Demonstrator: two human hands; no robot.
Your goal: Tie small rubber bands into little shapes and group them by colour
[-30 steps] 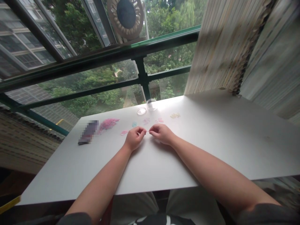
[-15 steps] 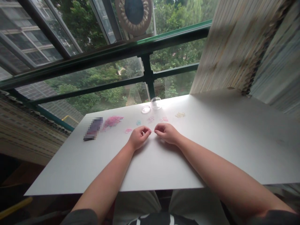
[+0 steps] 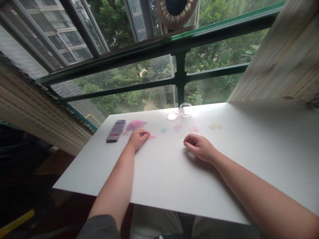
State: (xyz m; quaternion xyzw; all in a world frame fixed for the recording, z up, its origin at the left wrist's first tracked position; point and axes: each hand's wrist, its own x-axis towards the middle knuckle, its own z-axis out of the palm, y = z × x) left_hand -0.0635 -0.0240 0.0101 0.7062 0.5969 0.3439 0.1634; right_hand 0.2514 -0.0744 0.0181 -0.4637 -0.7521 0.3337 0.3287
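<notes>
Our hands have just come apart: the thin strand that ran between the fingertips is no longer seen stretched there, and a wide stretch of white bench (image 3: 159, 176) now lies between us left and right. We take this as a break in the two-handed handling, with each hand now working on its own.

Our left hand (image 3: 137, 139) has gone over to the small pink loops (image 3: 153, 137), which lie right at its fingertips. Its thumb and fingers are drawn narrow; we cannot tell whether they pinch a loop or only touch one. Our right hand (image 3: 199, 147) is curled, thumb close to the forefinger, low over the bench; whether it has anything in its grip we cannot tell.

Just beyond the left hand is the pink pile (image 3: 136, 125), and to its left the blurred-out dark object (image 3: 116, 131). Ahead and to the right of that hand sits the light-blue cluster (image 3: 163, 130). The mauve-pink loops (image 3: 177, 127) lie beyond the right hand, slightly to its left, with the pink pieces (image 3: 195, 129) just past its knuckles and the pale yellow pieces (image 3: 214, 126) farther to its right. Farthest out, between both hands, are the shallow clear dish (image 3: 172, 116) and the clear round container (image 3: 185, 113).
</notes>
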